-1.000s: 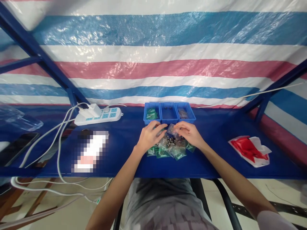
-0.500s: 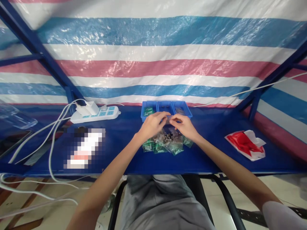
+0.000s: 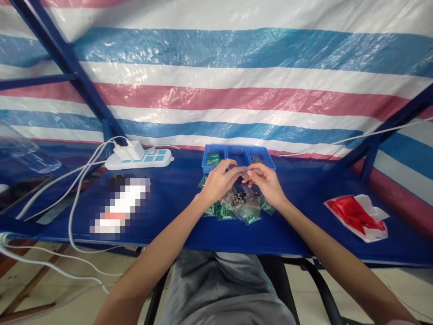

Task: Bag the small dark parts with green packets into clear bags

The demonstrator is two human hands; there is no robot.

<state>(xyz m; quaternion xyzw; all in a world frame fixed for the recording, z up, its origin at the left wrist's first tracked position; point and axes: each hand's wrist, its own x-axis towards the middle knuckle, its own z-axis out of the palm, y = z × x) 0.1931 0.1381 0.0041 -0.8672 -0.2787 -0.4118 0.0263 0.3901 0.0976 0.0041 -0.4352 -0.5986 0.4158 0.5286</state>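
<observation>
My left hand (image 3: 221, 181) and my right hand (image 3: 265, 180) meet fingertip to fingertip in front of the blue bins. Both are closed in a pinch on what looks like a small clear plastic bag (image 3: 246, 169), mostly hidden by the fingers. Below them on the table lies a pile of clear bags (image 3: 252, 212) with green pieces inside, and small dark parts (image 3: 241, 197) sit on top of it. Just beyond my hands stand three joined blue bins (image 3: 204, 161). Green pieces (image 3: 213, 159) lie in the left one, a few tiny dark parts in the middle one, greyish items in the right one.
A white power strip (image 3: 162, 158) with plugs and cables stands at the back left of the blue table (image 3: 162, 216). A blurred-out item (image 3: 125, 203) lies nearer on the left. A red and white plastic bag (image 3: 358, 216) lies to the right. Striped sheeting hangs behind.
The view has shifted slightly. My fingertips have come closer together, and my right hand's fingers have curled further under. Both hands stay over the pile.
</observation>
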